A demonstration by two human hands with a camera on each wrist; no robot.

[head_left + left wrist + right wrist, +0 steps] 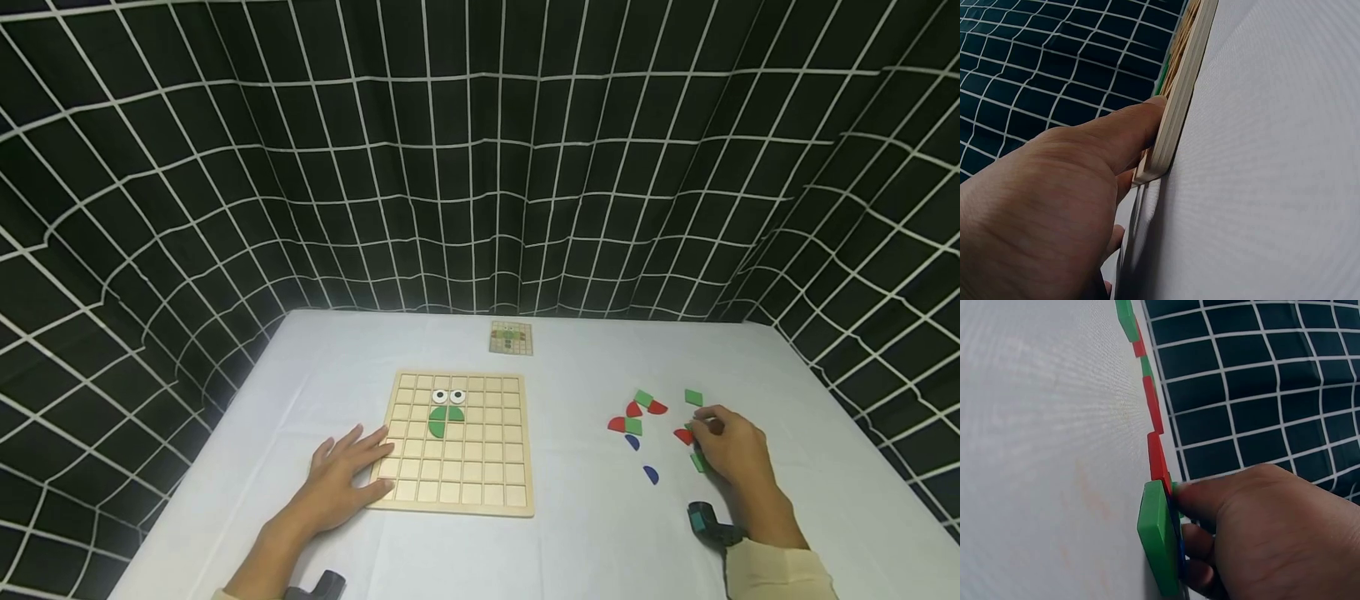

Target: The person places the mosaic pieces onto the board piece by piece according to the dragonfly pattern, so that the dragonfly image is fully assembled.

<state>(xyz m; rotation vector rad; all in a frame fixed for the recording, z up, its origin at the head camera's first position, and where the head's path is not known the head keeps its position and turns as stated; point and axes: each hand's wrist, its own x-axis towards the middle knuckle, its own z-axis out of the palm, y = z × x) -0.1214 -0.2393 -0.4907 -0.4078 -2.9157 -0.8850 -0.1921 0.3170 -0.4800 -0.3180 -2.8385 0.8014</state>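
Note:
A square wooden grid board lies on the table's left half, holding two round eye pieces and several green curved pieces. My left hand rests on the board's left edge with fingers spread; the left wrist view shows its thumb on the board's rim. At the right, my right hand bends its fingers down among loose pieces. Its thumb and fingertips pinch a small green piece, mostly hidden by them. Beside it are a red piece and another green piece.
More loose pieces lie left of my right hand: red, green and blue. A green square is beyond that hand. A small picture card lies near the white table's back edge, before a dark gridded curtain.

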